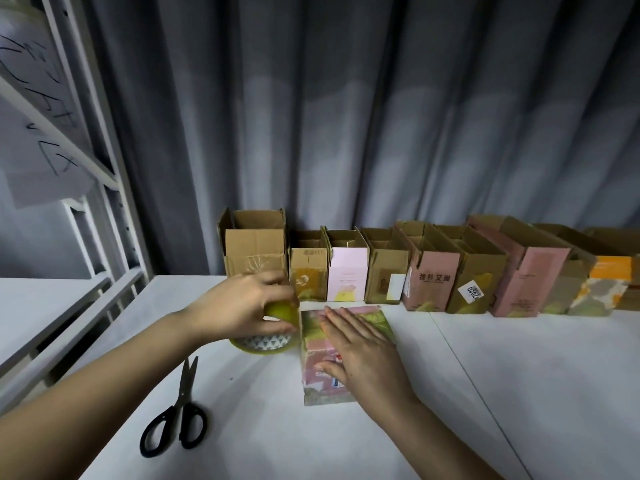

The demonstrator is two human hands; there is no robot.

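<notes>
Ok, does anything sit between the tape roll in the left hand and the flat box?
Nothing visible does. The left hand grips the tape roll at the left edge of the flat box; the right hand presses on it, and the scissors lie apart.

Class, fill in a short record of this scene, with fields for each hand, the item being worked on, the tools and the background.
left hand: grips the tape roll at the box's far left corner
right hand: lies flat on the pink box, fingers straight
pink box: lying on the white table
scissors: closed, on the table, untouched
background: open cartons in a row before a grey curtain
</notes>
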